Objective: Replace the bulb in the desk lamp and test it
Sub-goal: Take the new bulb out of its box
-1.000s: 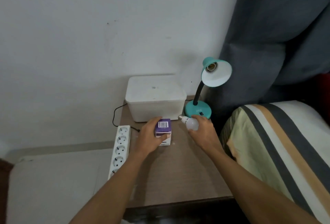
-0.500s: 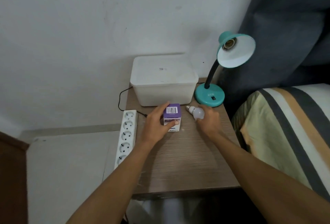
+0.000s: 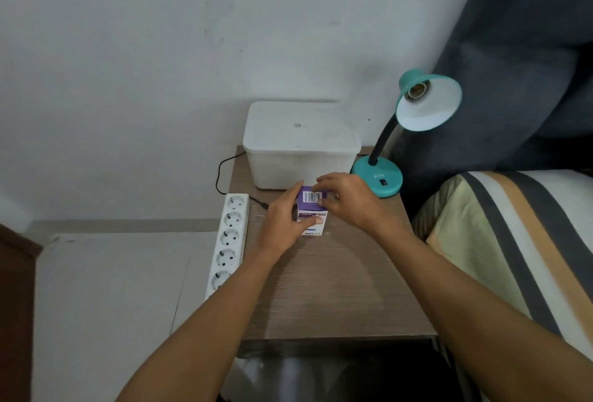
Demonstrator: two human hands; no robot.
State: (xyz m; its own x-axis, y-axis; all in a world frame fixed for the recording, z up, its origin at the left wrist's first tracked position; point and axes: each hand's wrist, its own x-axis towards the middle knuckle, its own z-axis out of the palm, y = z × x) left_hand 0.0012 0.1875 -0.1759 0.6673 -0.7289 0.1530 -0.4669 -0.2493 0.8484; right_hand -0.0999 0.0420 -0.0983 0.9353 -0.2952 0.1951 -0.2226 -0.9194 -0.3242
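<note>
Leaving the bulb, the right hand (image 3: 349, 202) had crossed to the bulb box (image 3: 311, 209), fingers touching its top. Left hand (image 3: 282, 225) gripped the box's side.

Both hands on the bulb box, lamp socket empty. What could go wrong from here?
1. The small purple-and-white cardboard bulb box is pinched between the left hand and right hand; opened carelessly, its contents could drop onto the wooden tabletop.
2. The teal gooseneck desk lamp shows a bare socket; whether it is plugged in can't be seen, so touching it may be unsafe.
</note>
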